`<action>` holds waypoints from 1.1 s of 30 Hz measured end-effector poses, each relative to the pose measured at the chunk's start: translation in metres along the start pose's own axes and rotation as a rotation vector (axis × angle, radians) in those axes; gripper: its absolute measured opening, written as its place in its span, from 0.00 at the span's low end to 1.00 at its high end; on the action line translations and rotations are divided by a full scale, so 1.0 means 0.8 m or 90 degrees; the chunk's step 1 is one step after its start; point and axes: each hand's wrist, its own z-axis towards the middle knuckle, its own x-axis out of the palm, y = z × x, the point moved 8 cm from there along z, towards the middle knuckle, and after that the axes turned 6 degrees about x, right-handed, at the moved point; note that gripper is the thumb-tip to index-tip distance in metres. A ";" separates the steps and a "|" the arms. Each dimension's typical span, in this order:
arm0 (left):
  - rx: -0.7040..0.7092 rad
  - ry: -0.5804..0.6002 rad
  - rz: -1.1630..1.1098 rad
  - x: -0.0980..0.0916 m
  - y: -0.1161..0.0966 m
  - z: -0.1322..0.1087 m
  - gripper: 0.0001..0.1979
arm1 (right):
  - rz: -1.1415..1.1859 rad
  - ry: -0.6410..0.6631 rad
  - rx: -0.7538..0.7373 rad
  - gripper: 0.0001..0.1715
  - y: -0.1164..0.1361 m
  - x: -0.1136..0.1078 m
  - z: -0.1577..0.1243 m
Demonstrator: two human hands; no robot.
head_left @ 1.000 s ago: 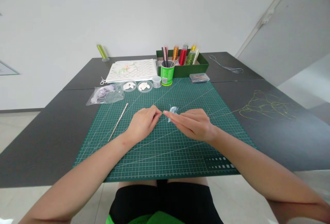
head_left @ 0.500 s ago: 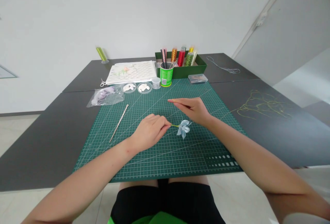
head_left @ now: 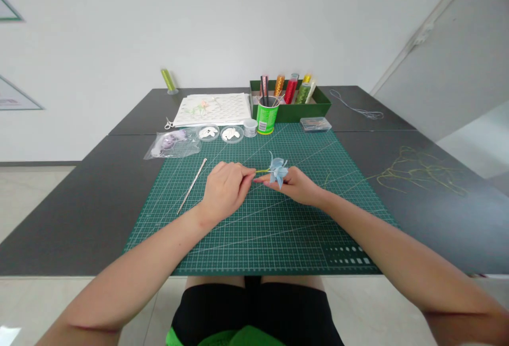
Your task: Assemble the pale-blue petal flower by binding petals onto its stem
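Note:
My left hand (head_left: pixel 226 189) pinches the yellow-green stem of a small pale blue flower (head_left: pixel 277 170) above the green cutting mat (head_left: pixel 258 229). The flower's petals point right and up. My right hand (head_left: pixel 296 186) sits just behind and under the flower, its fingertips touching the stem close to the petals. Both hands hover over the middle of the mat.
A thin metal rod (head_left: pixel 192 185) lies left of my hands. Behind are a plastic bag (head_left: pixel 173 144), two small dishes (head_left: pixel 219 133), a tiny jar (head_left: pixel 250 127), a green cup (head_left: pixel 267 114), a green box of thread tubes (head_left: pixel 292 103), a clear case (head_left: pixel 315 123), a sheet (head_left: pixel 212 109). Loose yellow-green threads (head_left: pixel 417 168) lie right.
My right hand, lifted away half a second ago, has come back to the flower. The flower has risen and moved toward the mat's middle. The camera view shifted slightly left.

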 end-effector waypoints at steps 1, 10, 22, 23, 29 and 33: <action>-0.009 0.000 0.017 -0.001 0.004 0.000 0.08 | 0.004 0.021 -0.013 0.22 0.007 0.005 -0.002; -0.080 0.047 0.094 0.014 0.023 0.000 0.10 | 0.043 0.063 -0.077 0.20 0.046 0.016 -0.015; -0.365 0.048 -0.207 0.035 0.066 -0.018 0.10 | 0.038 -0.117 -0.083 0.19 0.051 -0.014 -0.020; -0.408 0.033 -0.247 0.039 0.075 -0.022 0.10 | 0.005 -0.173 -0.108 0.18 0.056 -0.023 -0.025; -0.535 -0.029 -0.371 0.055 0.102 -0.036 0.11 | -0.281 -0.333 -0.414 0.09 0.095 -0.031 -0.060; -0.530 -0.071 -0.392 0.048 0.099 -0.034 0.11 | -0.325 -0.391 -0.357 0.10 0.084 -0.042 -0.051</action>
